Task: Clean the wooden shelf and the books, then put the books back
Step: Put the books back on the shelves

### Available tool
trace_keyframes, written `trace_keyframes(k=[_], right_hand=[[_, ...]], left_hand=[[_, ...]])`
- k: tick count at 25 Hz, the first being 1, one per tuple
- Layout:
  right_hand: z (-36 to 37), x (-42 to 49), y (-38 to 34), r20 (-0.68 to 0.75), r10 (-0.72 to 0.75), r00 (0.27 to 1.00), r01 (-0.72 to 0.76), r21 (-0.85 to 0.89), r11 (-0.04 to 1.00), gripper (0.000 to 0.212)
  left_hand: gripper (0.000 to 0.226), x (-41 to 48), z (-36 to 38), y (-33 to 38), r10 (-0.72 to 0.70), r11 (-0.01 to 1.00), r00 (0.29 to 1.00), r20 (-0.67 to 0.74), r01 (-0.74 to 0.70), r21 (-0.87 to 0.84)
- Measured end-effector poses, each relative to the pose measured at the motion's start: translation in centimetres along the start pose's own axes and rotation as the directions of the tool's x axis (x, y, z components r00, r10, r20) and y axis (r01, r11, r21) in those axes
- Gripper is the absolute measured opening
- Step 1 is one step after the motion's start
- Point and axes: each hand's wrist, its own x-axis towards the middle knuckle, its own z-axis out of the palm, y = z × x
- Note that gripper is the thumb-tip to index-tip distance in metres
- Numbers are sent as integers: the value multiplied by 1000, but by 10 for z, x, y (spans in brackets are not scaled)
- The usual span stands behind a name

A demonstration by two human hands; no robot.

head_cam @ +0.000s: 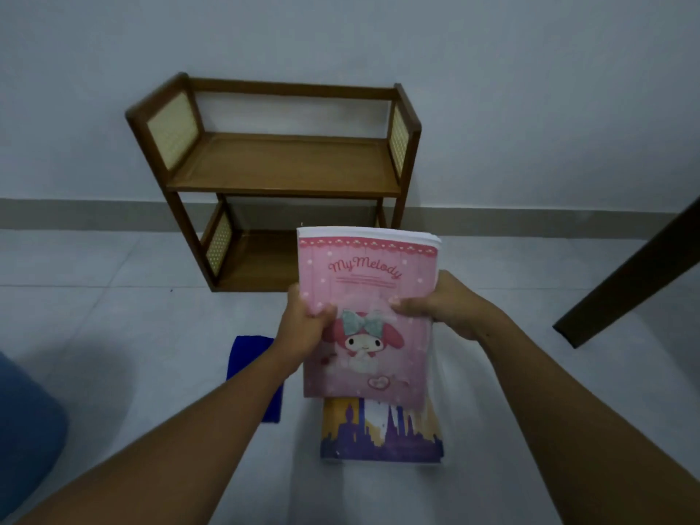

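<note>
A pink book (365, 282) with a cartoon rabbit cover is held up in front of me, over the floor. My left hand (305, 327) grips its left edge, thumb on the cover. My right hand (447, 306) grips the right edge, thumb also on the cover. Below it on the floor lies another book (382, 433) with a purple skyline cover. A blue cloth (252, 373) lies on the floor just left of the books, partly behind my left forearm. The two-tier wooden shelf (280, 164) with rattan side panels stands against the wall; both its boards are bare.
A dark wooden table leg (628, 278) slants down at the right. Blue fabric (26, 426) shows at the lower left edge. The floor is light tile, with a grey skirting along the wall behind the shelf.
</note>
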Motion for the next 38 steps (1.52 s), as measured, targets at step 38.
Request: trace_keyframes(k=[38], right_hand=[[101, 201, -179, -368, 432, 823, 296, 928, 226, 66]], left_hand=[[28, 137, -158, 153, -377, 695, 909, -177, 152, -702]])
